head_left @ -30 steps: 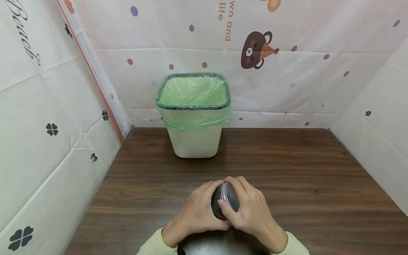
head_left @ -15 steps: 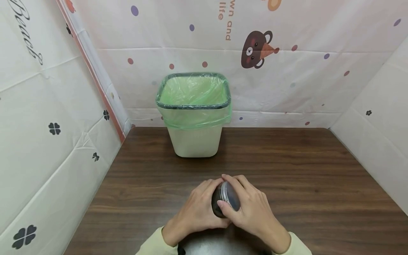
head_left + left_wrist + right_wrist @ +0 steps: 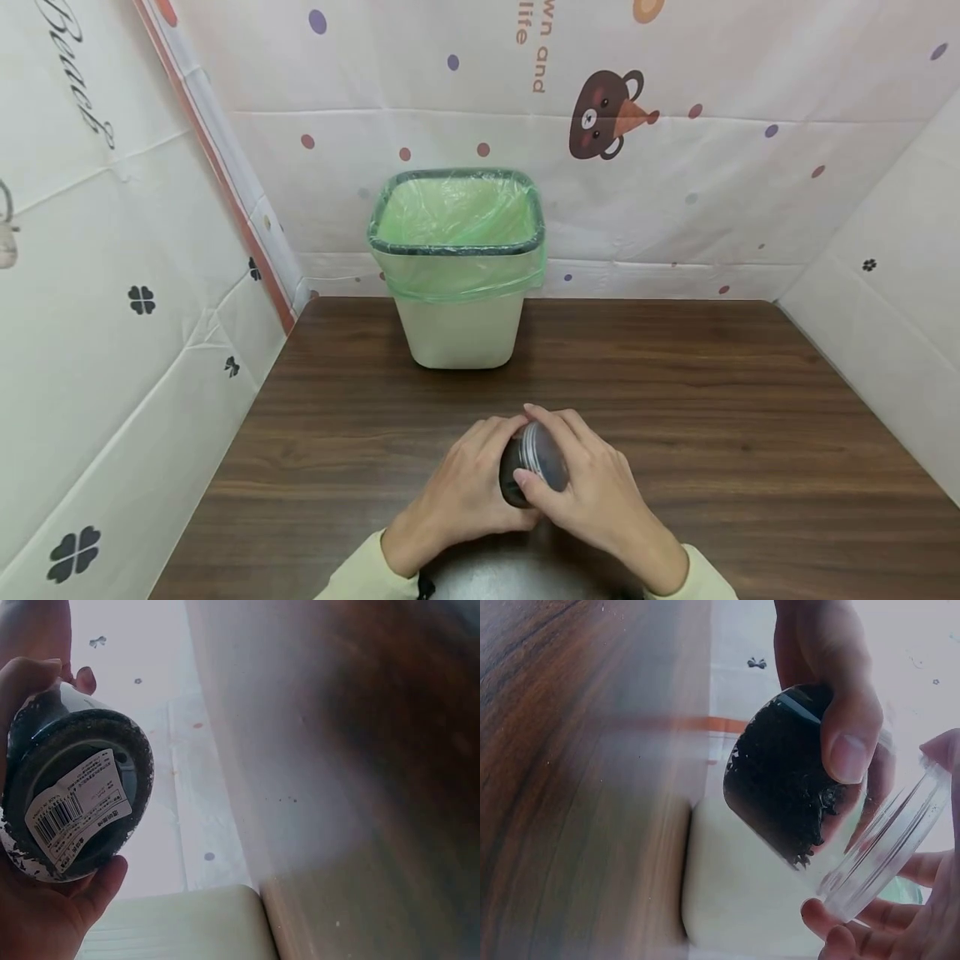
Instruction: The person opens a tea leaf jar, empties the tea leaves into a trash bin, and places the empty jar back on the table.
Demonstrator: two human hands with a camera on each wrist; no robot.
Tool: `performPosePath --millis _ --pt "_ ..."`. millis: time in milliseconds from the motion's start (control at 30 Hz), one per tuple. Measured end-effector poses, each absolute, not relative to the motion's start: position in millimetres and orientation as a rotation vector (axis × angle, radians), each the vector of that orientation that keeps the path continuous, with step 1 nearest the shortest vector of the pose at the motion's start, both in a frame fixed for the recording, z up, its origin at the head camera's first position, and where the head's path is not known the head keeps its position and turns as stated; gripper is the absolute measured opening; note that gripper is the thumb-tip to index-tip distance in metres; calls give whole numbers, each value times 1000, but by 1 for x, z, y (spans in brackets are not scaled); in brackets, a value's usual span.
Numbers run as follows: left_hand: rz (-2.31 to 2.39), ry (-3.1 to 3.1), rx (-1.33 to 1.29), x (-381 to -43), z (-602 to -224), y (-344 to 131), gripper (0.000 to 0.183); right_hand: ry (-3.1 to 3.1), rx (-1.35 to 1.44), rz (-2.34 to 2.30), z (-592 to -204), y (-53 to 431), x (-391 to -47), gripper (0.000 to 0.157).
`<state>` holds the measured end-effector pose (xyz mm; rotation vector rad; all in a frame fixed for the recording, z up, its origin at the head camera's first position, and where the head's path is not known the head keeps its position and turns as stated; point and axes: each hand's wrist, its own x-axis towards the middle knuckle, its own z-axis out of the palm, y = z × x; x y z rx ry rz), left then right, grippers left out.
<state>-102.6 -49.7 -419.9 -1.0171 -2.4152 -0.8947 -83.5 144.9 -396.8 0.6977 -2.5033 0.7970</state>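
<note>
A clear jar [image 3: 512, 482] holding a dark, crumbly filling is tilted above the table between both hands. My left hand [image 3: 468, 487] grips its body, fingers on the far side and thumb on the near side. Around the clear screw lid [image 3: 551, 458] curl the fingers and thumb of my right hand [image 3: 592, 487]. In the right wrist view the black filling [image 3: 776, 769] sits toward the jar's base, and the ridged lid [image 3: 889, 847] is at the jar's mouth. A white barcode label [image 3: 79, 806] on the jar's bottom faces the left wrist camera.
A pale bin [image 3: 461, 333] lined with a green plastic bag [image 3: 457, 279] stands at the back of the brown wooden table [image 3: 675, 392]. Printed white cloth [image 3: 750, 192] hangs behind the table and along both sides.
The jar and both hands have shifted slightly up in the head view. My right fingers have turned a little around the lid, while my left hand keeps its grip.
</note>
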Motion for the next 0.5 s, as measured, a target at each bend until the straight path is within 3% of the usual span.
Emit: performPosePath --millis 200,500 --pt "-885 -2406 -1008 -103 -418 -50 92 -2509 642 824 -396 144 -84 70" --pt "-861 -2387 -1007 -105 -415 -49 92 -2492 584 854 -397 143 -84 60"
